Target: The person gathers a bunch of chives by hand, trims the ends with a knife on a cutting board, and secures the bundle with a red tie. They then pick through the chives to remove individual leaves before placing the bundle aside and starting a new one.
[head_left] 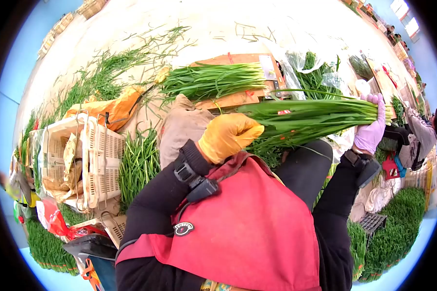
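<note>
My right hand (371,123), in a light purple glove, is wrapped round the pale stem end of a bunch of long green leaves (310,116). The bunch lies sideways above my dark-clad leg, with small red marks on it. My left hand (231,136), gloved in orange, is closed beside the leafy end; what its fingers hold, if anything, is hidden. Beyond the hands, another green bunch (218,79) rests on a wooden board (228,101), its pale ends beside a metal blade (268,68).
A cream plastic crate (112,157) stands at the left, near an orange bag (114,109). Loose leaves (102,75) litter the floor. At the right are a black crate (373,221), massed green bunches (398,228) and a person's grey sleeve (422,131).
</note>
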Available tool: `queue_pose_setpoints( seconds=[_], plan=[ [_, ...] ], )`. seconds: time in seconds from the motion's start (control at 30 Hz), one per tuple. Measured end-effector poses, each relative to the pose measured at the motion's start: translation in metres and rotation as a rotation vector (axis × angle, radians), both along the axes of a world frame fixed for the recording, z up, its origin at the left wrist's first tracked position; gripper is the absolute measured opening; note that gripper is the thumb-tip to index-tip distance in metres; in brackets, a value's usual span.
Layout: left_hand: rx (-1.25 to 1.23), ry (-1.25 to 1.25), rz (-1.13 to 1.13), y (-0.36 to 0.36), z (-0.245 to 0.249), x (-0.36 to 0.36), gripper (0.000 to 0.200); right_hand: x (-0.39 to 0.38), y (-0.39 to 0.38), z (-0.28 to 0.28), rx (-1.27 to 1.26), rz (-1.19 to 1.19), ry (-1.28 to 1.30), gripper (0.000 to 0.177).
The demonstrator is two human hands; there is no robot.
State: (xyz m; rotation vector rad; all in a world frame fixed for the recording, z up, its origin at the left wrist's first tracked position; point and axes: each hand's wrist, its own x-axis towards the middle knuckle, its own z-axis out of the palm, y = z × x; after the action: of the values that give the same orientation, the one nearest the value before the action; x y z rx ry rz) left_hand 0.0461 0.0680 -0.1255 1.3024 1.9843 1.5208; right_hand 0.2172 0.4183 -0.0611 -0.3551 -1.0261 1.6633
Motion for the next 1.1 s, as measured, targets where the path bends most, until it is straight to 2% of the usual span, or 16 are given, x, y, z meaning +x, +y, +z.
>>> queue_pose_setpoints(
  seconds=[0.03, 0.1, 0.13, 0.17, 0.23, 0.3, 0.33, 0.37, 0.43, 0.47, 0.5, 0.67, 0.77, 0.87, 0.97, 1.1],
  plan=[
    [0.175, -0.097, -0.006, 0.001, 0.008, 0.002, 0.023, -0.006, -0.015, 0.006, 0.089, -0.005, -0.054, 0.035],
    [0.299, 0.05, -0.003, 0.016, 0.036, 0.004, 0.04, -0.024, -0.052, 0.018, 0.27, -0.012, -0.158, 0.03],
    [0.366, 0.322, -0.011, 0.032, 0.037, -0.003, 0.065, -0.034, -0.083, 0.026, 0.536, -0.098, -0.347, 0.03],
    [0.348, 0.431, 0.009, 0.042, 0.048, -0.001, 0.089, -0.047, -0.1, 0.033, 0.583, -0.078, -0.357, 0.026],
    [0.318, 0.488, 0.057, 0.068, 0.057, -0.004, 0.109, -0.078, -0.133, 0.038, 0.451, 0.109, -0.158, 0.018],
    [0.402, 0.451, 0.034, 0.087, 0.054, -0.019, 0.116, -0.097, -0.172, 0.048, 0.198, 0.263, -0.048, 0.012],
    [0.329, 0.317, 0.037, 0.087, 0.056, -0.022, 0.113, -0.113, -0.167, 0.039, 0.265, 0.273, 0.073, 0.012],
    [0.33, 0.357, 0.073, 0.09, 0.059, -0.035, 0.102, -0.122, -0.169, 0.046, 0.305, 0.279, 0.083, 0.017],
    [0.257, 0.449, -0.029, 0.082, 0.079, -0.066, 0.088, -0.144, -0.159, 0.049, 0.058, 0.469, 0.236, 0.024],
    [0.16, 0.522, 0.04, 0.082, 0.075, -0.088, 0.076, -0.156, -0.156, 0.046, 0.037, 0.477, 0.228, 0.03],
    [0.226, 0.633, 0.043, 0.079, 0.084, -0.102, 0.066, -0.167, -0.154, 0.043, 0.018, 0.488, 0.224, 0.036],
    [0.009, 0.848, 0.033, 0.055, 0.108, -0.178, 0.047, -0.205, -0.109, 0.017, -0.19, 0.6, 0.293, 0.029],
    [-0.163, 0.884, 0.091, 0.042, 0.107, -0.226, 0.048, -0.214, -0.076, -0.027, -0.276, 0.424, 0.073, 0.028],
    [-0.332, 0.807, 0.081, 0.049, 0.092, -0.253, 0.061, -0.213, -0.042, -0.09, -0.348, 0.361, -0.098, 0.023],
    [-0.519, 0.57, 0.039, 0.082, 0.051, -0.277, 0.057, -0.208, -0.025, -0.135, -0.426, 0.313, -0.22, 0.025],
    [-0.653, 0.548, -0.024, 0.135, -0.019, -0.291, 0.054, -0.211, -0.012, -0.168, -0.451, 0.295, -0.306, 0.028]
  ],
)
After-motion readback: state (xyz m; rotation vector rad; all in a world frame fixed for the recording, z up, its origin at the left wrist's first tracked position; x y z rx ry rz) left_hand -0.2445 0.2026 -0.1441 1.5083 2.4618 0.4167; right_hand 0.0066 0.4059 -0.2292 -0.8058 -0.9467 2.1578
